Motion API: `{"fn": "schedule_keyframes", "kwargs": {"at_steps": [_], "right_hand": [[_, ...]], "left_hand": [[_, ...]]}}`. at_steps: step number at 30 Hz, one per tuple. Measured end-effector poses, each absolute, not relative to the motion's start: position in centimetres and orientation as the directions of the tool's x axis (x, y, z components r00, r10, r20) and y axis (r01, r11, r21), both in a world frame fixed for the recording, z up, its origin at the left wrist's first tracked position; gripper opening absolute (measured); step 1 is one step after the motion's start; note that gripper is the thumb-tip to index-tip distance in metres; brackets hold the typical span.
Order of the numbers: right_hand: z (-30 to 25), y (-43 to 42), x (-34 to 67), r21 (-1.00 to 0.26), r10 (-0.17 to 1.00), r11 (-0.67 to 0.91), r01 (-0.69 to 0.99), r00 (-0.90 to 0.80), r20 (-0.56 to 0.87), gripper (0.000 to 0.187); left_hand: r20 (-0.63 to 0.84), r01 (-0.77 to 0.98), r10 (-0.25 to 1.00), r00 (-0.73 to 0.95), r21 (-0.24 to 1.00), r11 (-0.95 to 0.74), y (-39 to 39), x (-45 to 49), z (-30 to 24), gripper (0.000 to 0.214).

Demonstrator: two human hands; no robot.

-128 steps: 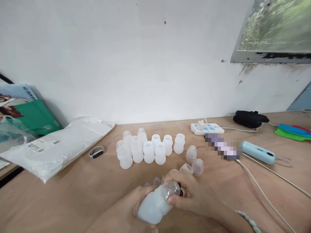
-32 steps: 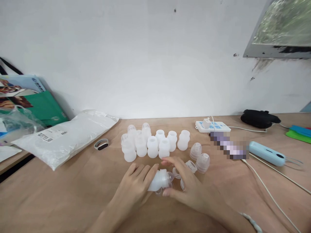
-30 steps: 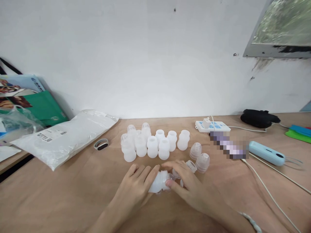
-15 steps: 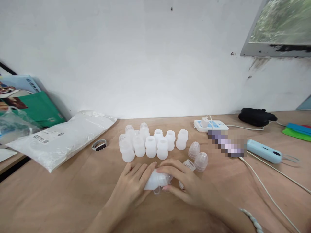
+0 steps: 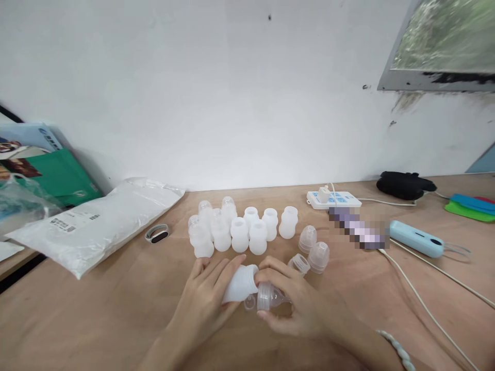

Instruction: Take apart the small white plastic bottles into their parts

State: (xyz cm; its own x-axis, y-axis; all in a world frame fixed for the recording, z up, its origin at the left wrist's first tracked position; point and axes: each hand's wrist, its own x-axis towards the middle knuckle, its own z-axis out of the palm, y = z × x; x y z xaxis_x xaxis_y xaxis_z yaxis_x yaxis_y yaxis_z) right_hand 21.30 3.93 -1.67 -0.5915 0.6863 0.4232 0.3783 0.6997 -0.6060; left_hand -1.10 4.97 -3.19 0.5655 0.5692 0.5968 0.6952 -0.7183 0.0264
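Note:
My left hand [image 5: 209, 288] is wrapped round a white translucent baby bottle [image 5: 238, 284], tilted with its open neck toward the right. In the fingers of my right hand [image 5: 299, 296] is a clear bottle nipple with its ring [image 5: 266, 297], just beside the bottle's neck. A small clear piece [image 5: 250, 302] lies on the table beneath the bottle. Under the right hand's knuckles stands a clear threaded ring [image 5: 299, 264], partly hidden. Beyond the hands stand several open white bottles [image 5: 258, 238] and several bottles with clear tops [image 5: 221, 232].
Two clear domed caps [image 5: 318, 257] stand right of the bottles. Farther right are a power strip [image 5: 348, 200], a pale blue device [image 5: 415, 239], cables and a black case [image 5: 405, 185]. At left lie a wristband [image 5: 158, 234] and a white plastic parcel [image 5: 93, 226].
The nipple and ring have come away from the bottle's neck and now sit turned in my right hand. My left hand has shifted slightly left with the bottle.

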Motion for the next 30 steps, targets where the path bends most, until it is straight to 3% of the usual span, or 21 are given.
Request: {"fn": "schedule_keyframes", "kwargs": {"at_steps": [4, 11, 14, 19, 24, 27, 30], "right_hand": [[-0.7, 3.9, 21.1, -0.614, 0.700, 0.700, 0.366, -0.522, 0.487, 0.017], [0.2, 2.9, 20.9, -0.621, 0.728, 0.663, 0.417, -0.554, 0.405, 0.030], [-0.1, 3.0, 20.7, -0.637, 0.742, 0.650, 0.414, -0.525, 0.416, 0.025], [-0.5, 3.6, 19.6, -0.639, 0.752, 0.656, 0.402, -0.421, 0.507, 0.016], [0.4, 4.3, 19.0, -0.555, 0.684, 0.727, 0.405, -0.350, 0.640, 0.012], [1.6, 5.0, 20.3, -0.500, 0.673, 0.717, 0.487, -0.296, 0.677, 0.008], [2.7, 6.1, 22.6, -0.440, 0.711, 0.601, 0.667, -0.195, 0.676, 0.001]], "left_hand": [[0.627, 0.672, 0.537, 0.564, 0.030, -0.740, 4.8, -0.9, -3.4, 0.048], [0.624, 0.687, 0.593, 0.509, 0.121, -0.717, 4.9, -1.1, -3.7, 0.048], [0.621, 0.669, 0.599, 0.505, 0.155, -0.726, 4.9, -0.9, -4.0, 0.045], [0.577, 0.660, 0.656, 0.487, 0.250, -0.709, 4.9, -0.8, -4.3, 0.042], [0.587, 0.625, 0.659, 0.471, 0.305, -0.719, 5.1, -0.9, -4.2, 0.051], [0.636, 0.623, 0.648, 0.420, 0.318, -0.715, 5.0, -1.0, -3.8, 0.062], [0.664, 0.632, 0.646, 0.376, 0.326, -0.703, 4.8, -1.1, -3.4, 0.060]]}}
